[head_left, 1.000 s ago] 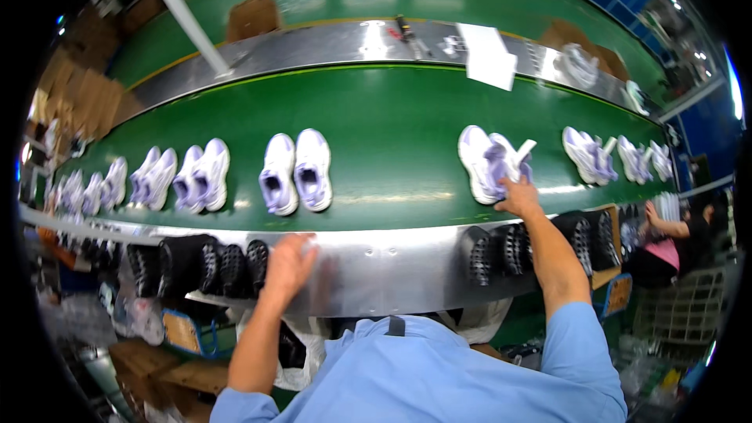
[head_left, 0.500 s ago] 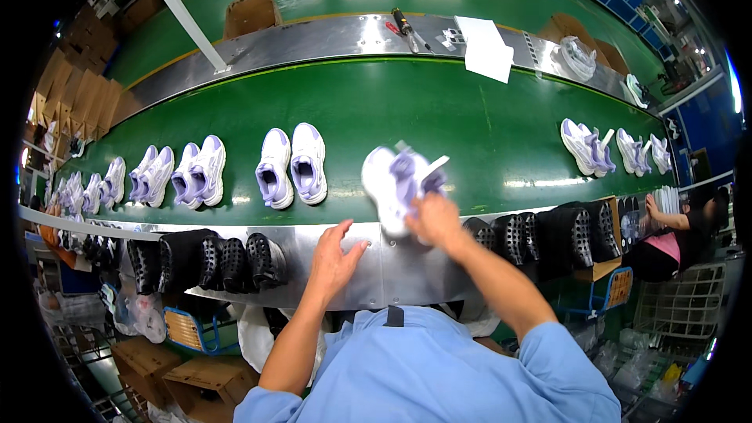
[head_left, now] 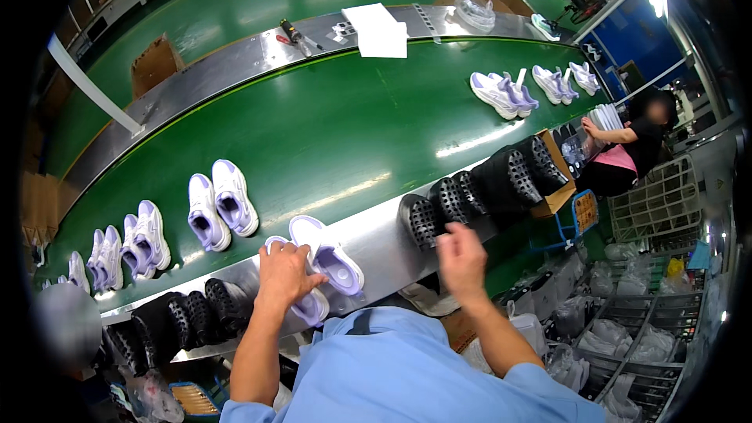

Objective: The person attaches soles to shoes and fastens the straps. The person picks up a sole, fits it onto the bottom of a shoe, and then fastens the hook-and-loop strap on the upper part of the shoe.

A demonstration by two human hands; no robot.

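My left hand point(head_left: 286, 272) is closed over a white-and-lavender sneaker point(head_left: 315, 309) on the steel ledge, covering most of its upper. Its mate, another sneaker point(head_left: 342, 270), lies just to the right with its opening facing up. Away from the pair, my right hand point(head_left: 462, 260) is raised over the ledge, smeared by motion, so its fingers cannot be read. Closest to it stands a black piece with a knobbly, studded surface point(head_left: 421, 221), the first of a row running right. I see no contact between them.
A green belt point(head_left: 352, 125) carries a sneaker pair point(head_left: 223, 205) and more pairs at both ends. Black studded pieces point(head_left: 223, 301) also line the ledge at left. White sheets point(head_left: 380, 31) and a screwdriver point(head_left: 291, 31) lie on the far rail. A co-worker point(head_left: 634, 145) is at right.
The view has turned right. My right hand has let go of the sneaker and moved right toward the black pieces. My left hand, formerly empty, now grips a sneaker of that pair.
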